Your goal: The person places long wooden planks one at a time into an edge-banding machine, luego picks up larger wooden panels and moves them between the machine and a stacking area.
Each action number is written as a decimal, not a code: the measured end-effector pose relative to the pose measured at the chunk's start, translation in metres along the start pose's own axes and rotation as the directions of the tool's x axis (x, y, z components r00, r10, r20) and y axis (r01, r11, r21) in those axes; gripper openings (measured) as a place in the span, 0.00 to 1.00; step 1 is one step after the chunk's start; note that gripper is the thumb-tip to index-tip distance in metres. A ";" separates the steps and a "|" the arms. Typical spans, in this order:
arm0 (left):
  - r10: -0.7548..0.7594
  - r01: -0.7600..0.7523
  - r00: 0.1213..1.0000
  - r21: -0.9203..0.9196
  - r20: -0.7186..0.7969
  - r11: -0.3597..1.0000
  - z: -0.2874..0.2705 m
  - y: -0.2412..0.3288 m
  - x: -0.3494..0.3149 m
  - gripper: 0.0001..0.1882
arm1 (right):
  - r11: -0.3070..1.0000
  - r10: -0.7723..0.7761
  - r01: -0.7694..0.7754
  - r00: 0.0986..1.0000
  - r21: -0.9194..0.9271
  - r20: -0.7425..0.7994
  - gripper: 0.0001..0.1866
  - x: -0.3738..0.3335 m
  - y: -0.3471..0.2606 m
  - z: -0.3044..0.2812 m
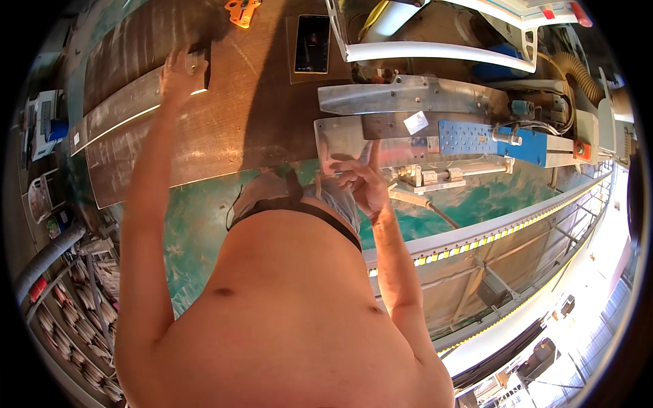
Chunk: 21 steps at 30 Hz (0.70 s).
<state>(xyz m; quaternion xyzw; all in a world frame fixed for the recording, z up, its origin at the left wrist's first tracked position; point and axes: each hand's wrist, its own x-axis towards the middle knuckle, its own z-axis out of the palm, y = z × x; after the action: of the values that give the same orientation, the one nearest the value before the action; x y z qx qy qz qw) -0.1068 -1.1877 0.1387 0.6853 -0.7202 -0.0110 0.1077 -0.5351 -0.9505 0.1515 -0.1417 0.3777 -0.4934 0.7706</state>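
My left hand [178,73] is stretched forward with its fingers extended. It rests on or just above the end of a long, narrow brown strip [129,102], next to a dark metal end piece [199,64]. Whether it presses down, I cannot tell. Close to my waist, my right hand [367,187] is held with its fingers apart and the index finger pointing forward. That fingertip overlaps the near edge of a shiny metal plate [340,139]; touching or apart is unclear. Nothing shows in either hand.
The brown table [231,129] carries an orange tool [241,11] and a phone-like dark screen [312,44]. To the right are a metal guide bar [408,95], a small white paper [415,122], a blue perforated plate [466,138] and a white frame [435,51].
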 end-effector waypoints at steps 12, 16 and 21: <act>-0.047 0.038 0.992 0.082 0.114 0.996 0.033 -0.006 -0.083 0.43 | 0.946 -0.262 0.320 0.846 0.050 -0.465 0.27 0.023 -0.017 -0.049; 0.030 -0.031 0.996 0.015 0.081 0.999 0.027 0.021 -0.137 0.41 | 0.939 0.041 -0.131 0.961 -0.317 -0.274 0.22 0.019 0.035 0.024; 0.084 -0.052 0.984 -0.197 0.158 0.979 0.009 0.086 -0.183 0.37 | 0.721 0.414 -0.374 0.908 -0.583 -0.070 0.23 0.028 0.076 0.081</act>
<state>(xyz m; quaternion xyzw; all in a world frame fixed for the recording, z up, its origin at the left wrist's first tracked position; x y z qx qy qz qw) -0.1867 -1.0023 0.1179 0.6433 -0.7452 -0.1337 0.1136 -0.4205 -0.9511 0.1492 -0.3038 0.5068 -0.1731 0.7880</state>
